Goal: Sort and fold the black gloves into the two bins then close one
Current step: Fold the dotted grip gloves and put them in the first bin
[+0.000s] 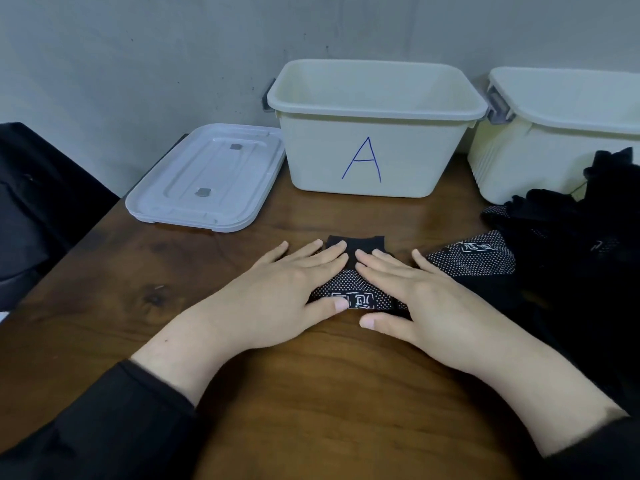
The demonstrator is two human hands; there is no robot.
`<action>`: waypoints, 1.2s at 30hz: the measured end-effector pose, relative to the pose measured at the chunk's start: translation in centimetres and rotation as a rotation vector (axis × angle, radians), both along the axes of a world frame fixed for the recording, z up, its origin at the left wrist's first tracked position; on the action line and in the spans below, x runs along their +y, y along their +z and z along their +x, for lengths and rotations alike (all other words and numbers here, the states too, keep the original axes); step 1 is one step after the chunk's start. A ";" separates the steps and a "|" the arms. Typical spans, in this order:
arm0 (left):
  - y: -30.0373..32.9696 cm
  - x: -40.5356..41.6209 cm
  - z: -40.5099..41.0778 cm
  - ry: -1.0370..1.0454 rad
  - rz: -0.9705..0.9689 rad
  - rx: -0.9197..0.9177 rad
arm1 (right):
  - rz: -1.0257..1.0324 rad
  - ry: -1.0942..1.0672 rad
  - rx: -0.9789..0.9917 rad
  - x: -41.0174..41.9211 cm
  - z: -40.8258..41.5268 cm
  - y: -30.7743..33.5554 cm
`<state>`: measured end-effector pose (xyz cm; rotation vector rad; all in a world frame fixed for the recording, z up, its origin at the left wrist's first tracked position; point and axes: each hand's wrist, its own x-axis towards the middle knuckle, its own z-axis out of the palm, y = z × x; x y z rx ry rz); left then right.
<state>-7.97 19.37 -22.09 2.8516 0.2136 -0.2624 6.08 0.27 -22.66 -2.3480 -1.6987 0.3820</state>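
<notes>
- The task looks to be near its start: the cream plastic bin marked with a blue letter A [375, 133] stands open at the back of the dark wooden table [138, 271], and no glove shows inside it, though its floor is hidden from this angle.
- A second cream plastic bin [561, 133] stands just to the right of it, also open; its contents cannot be seen.
- The pale translucent plastic lid [207, 178] lies flat on the table to the left of bin A, so the closing step is not yet done.
- A heap of black knitted gloves [571, 230] waits at the right edge in front of the second bin, with one dotted glove [474, 258] spread beside it; by my reading most of the sorting remains.
- The black glove with white grip dots and a white printed mark [353, 296] lies flat at the table's centre, in front of bin A and apart from it.
- The left hand [287, 282] presses palm-down on the glove's left part, fingers straight and slightly spread.
- The right hand [412, 285] mirrors it on the right part, fingers straight and close together, thumb on the table at the near edge.
- Both index fingers nearly meet over the glove's plain black cuff, which suggests flattening or creasing a fold.
</notes>
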 end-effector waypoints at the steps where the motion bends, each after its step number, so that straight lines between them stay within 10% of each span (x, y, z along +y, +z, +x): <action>1: 0.0 0.1 -0.1 -0.007 0.001 0.004 | 0.042 -0.011 0.001 0.1 0.0 -0.1; 10: 0.0 0.2 0.3 0.036 -0.244 -0.328 | 0.454 -0.151 -0.033 0.8 -1.1 0.1; 22: 1.2 -1.3 0.7 0.476 -1.296 -0.584 | 0.677 -0.464 1.317 2.4 -2.3 2.9; 30: 1.0 -0.5 0.7 0.584 -1.202 -0.680 | 0.786 -0.498 1.124 3.8 -2.6 4.0; 33: 1.3 -0.7 0.7 0.847 -1.065 -0.869 | 0.893 -0.575 0.619 4.3 -2.5 4.6; 36: 2.2 -1.6 0.8 0.793 -1.632 -0.695 | 0.810 -0.335 0.070 4.7 -2.6 4.6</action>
